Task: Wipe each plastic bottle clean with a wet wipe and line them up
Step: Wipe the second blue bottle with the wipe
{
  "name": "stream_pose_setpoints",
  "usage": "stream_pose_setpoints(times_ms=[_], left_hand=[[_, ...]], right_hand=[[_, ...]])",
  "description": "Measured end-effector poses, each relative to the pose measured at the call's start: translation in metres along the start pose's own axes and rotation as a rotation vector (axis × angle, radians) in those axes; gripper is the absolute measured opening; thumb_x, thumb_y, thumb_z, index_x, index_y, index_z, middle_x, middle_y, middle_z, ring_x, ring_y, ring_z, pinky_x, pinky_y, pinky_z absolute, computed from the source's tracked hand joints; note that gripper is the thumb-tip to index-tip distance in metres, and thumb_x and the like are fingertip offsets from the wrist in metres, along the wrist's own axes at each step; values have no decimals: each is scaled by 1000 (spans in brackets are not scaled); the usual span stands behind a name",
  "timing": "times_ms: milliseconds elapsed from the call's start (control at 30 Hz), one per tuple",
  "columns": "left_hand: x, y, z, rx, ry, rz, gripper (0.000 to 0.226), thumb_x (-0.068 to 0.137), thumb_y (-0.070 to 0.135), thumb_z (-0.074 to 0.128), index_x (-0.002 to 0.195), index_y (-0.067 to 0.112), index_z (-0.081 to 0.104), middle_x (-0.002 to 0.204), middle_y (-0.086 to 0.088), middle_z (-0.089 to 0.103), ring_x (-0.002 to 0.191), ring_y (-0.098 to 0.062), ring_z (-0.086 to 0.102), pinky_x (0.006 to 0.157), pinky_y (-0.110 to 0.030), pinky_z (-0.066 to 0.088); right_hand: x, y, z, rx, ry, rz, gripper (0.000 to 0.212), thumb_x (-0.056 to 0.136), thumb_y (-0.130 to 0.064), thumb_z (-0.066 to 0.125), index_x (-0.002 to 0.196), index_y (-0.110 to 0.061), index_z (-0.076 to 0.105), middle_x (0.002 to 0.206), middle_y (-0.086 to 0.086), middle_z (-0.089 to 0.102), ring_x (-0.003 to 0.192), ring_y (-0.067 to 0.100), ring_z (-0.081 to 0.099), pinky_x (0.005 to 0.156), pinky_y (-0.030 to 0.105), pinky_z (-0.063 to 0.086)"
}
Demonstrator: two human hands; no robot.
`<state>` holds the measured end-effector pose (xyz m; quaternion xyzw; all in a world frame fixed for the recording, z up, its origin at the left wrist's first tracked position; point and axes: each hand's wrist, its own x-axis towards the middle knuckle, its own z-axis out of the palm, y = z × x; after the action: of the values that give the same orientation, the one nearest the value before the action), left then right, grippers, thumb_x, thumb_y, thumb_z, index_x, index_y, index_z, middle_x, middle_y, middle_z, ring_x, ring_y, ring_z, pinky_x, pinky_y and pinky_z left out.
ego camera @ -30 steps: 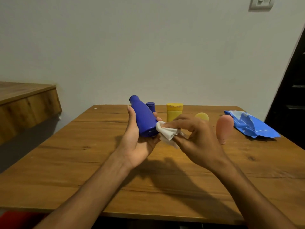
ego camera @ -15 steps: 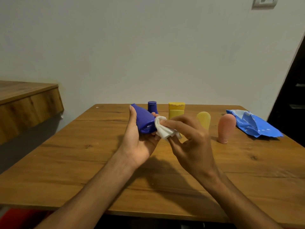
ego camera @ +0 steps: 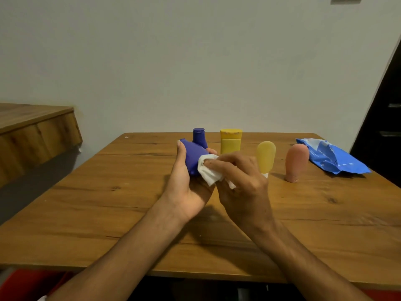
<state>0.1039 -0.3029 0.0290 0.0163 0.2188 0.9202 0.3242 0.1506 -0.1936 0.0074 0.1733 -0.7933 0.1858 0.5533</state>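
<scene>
Left hand (ego camera: 184,183): palm up above the surface, fingers and thumb curled around the blue bottle (ego camera: 193,157), which lies tilted with its far end pointing away from the person.
Right hand (ego camera: 243,183): fingers pinched closed on the white wet wipe (ego camera: 209,170), pressing it against the near right side of the blue bottle.
Surface (ego camera: 108,192): brown wood grain, set against a plain wall.
Standing row: a second dark blue bottle (ego camera: 199,137) upright just behind the held one; a yellow bottle (ego camera: 230,141) beside it to the right; a pale yellow bottle (ego camera: 266,156) nearer the person, partly behind the right hand; a pink bottle (ego camera: 296,162) further right.
Wipe packet (ego camera: 329,158): blue, crumpled, lying flat near the right far corner, just beside the pink bottle.
</scene>
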Motion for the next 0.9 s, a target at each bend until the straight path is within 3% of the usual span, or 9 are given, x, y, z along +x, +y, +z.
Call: stream_pose_setpoints(times_ms=[100,167,300,367,433,633,767,900], left_hand=[[-2,-1,-3,77,-28,-68,74,81,68,59,128,11,56,92,-3,65,81,-18,64,78,-30,56],[-2,-1,-2,77,-15,-56,76,83,67,59,133,10,56,89,-6,66,77,-20,67,74,-31,58],[0,-4,-1,2,10,-20,75,84,61,62,134,6,57,101,-8,64,95,-22,65,84,-44,57],[0,-4,-3,7,-22,-62,72,83,63,62,127,6,59,88,-8,66,78,-23,70,68,-41,63],[-2,-4,-5,9,-57,-114,70,81,65,64,120,7,58,78,-9,66,64,-23,70,55,-34,60],[5,-5,-3,41,27,-4,73,84,63,60,130,5,59,85,-14,68,71,-26,71,70,-37,61],[1,-4,-6,70,2,-53,67,82,66,60,115,7,62,79,-10,68,66,-23,70,64,-33,62],[-1,-4,-3,57,30,-23,72,84,63,59,126,4,60,85,-11,68,68,-24,70,65,-35,61]], right_hand=[[-3,-6,3,35,-42,-69,30,83,-27,55,94,-4,71,93,11,67,95,14,49,74,27,47],[-2,-3,3,27,-47,-66,31,83,-29,54,94,-5,71,95,12,67,94,15,48,69,30,50],[0,-1,2,6,33,13,31,84,-28,55,95,-4,71,100,12,64,94,17,50,63,34,52],[0,-7,5,21,16,-29,32,83,-30,56,92,-3,72,95,12,66,92,15,49,66,32,50],[-1,-12,6,26,-34,-97,32,82,-30,56,91,-4,72,92,11,68,90,13,47,70,29,48],[0,6,-2,-22,-28,1,30,84,-30,54,98,-9,70,98,7,62,87,22,52,60,30,49],[-1,-5,3,14,-82,-87,32,82,-28,53,93,-5,72,92,11,67,90,14,47,65,31,52],[0,3,-2,1,-100,-81,28,82,-24,55,94,-5,72,93,10,66,87,15,47,62,32,49]])
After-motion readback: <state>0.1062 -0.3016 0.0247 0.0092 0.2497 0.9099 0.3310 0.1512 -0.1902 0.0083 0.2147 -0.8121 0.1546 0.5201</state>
